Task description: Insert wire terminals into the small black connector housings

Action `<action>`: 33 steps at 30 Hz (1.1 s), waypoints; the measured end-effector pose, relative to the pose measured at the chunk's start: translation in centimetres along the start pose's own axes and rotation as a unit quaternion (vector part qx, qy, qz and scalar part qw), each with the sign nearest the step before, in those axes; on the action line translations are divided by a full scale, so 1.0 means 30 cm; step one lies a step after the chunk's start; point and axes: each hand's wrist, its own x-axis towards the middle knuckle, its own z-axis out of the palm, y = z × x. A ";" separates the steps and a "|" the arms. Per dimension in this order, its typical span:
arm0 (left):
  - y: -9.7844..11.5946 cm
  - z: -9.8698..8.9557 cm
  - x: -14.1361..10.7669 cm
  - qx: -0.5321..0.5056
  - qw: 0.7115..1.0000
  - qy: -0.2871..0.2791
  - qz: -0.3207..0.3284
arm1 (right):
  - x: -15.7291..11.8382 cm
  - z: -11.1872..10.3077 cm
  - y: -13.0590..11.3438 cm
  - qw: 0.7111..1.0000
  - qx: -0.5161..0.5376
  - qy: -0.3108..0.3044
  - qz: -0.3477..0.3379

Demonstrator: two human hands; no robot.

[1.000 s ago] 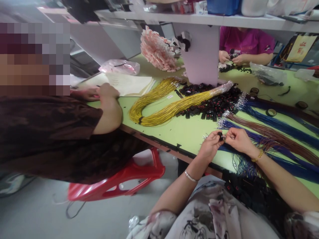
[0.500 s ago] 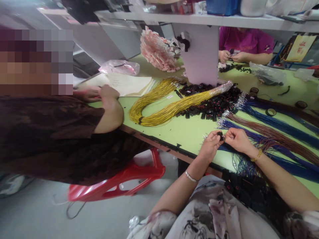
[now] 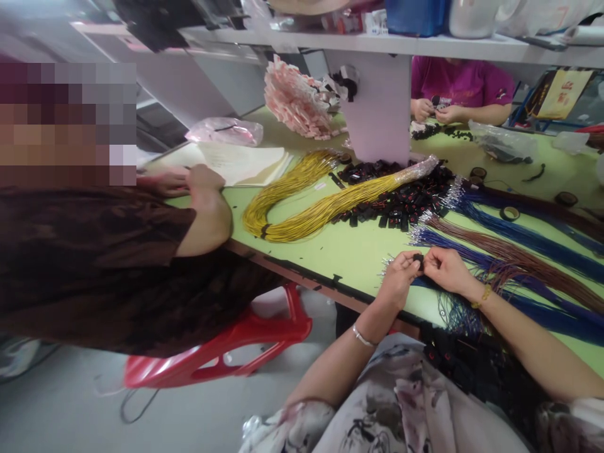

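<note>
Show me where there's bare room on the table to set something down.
The widest nearly bare patch of table lies between the yellow wires, the black pieces and the left hand. A smaller one lies between the post and the clear bag. It's crowded at the black pieces and along the blue wires and brown wires.

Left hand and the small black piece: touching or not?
Touching. The head view shows the left hand pinching the small black piece between thumb and fingers.
</note>
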 end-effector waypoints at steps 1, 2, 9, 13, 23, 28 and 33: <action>0.001 0.002 -0.001 0.005 1.000 0.000 -0.001 | 0.003 -0.006 0.001 1.000 -0.010 -0.006 -0.008; 0.002 0.006 -0.002 0.008 1.000 0.001 -0.004 | 0.010 -0.020 0.004 1.000 -0.015 -0.017 -0.017; 0.012 0.037 0.009 0.014 1.000 -0.001 -0.005 | 0.141 -0.184 0.108 0.974 -0.208 0.041 0.081; 0.009 0.041 0.015 0.016 1.000 0.004 -0.016 | 0.183 -0.193 0.153 0.933 -0.325 -0.007 0.156; 0.007 0.034 0.013 0.003 1.000 0.002 -0.022 | 0.208 -0.190 0.132 0.984 -0.164 0.044 0.048; 0.011 0.044 0.012 -0.044 0.999 0.005 -0.019 | 0.228 -0.138 0.062 0.996 0.071 0.055 0.020; 0.013 0.037 0.017 -0.061 0.998 0.001 -0.023 | 0.153 -0.085 0.045 0.964 0.256 0.034 0.066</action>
